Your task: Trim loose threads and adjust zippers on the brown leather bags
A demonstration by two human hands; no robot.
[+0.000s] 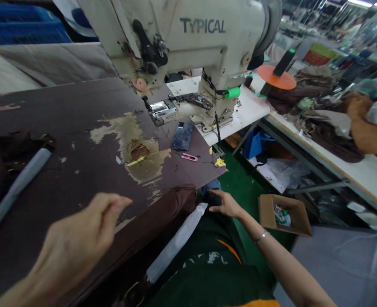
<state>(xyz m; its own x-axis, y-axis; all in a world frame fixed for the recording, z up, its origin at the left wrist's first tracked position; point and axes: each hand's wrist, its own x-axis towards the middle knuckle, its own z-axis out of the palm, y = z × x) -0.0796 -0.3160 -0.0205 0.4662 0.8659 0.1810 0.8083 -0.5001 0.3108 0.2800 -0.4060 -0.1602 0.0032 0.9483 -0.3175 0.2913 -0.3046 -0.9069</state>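
Note:
My left hand [81, 234] is raised over the near side of the table, its fingers curled and pressed together; anything between them is hidden or too small to see. A brown bag [172, 205] lies across my lap against the table edge. Its handle [178, 243] is wrapped in whitish paper, with a metal buckle at the lower end. Beside the upper end of that handle is my right hand [226, 205], thumb and fingers apart around a dark area. I cannot tell whether it touches the bag there.
A sewing machine [201, 38] stands over the worn brown table [63, 128]. On the table lie a phone [182, 136], pink thread snips [188, 157] and, at left, another wrapped handle [18, 192]. A cardboard box [284, 213] sits on the green floor; a bench at right carries brown pieces.

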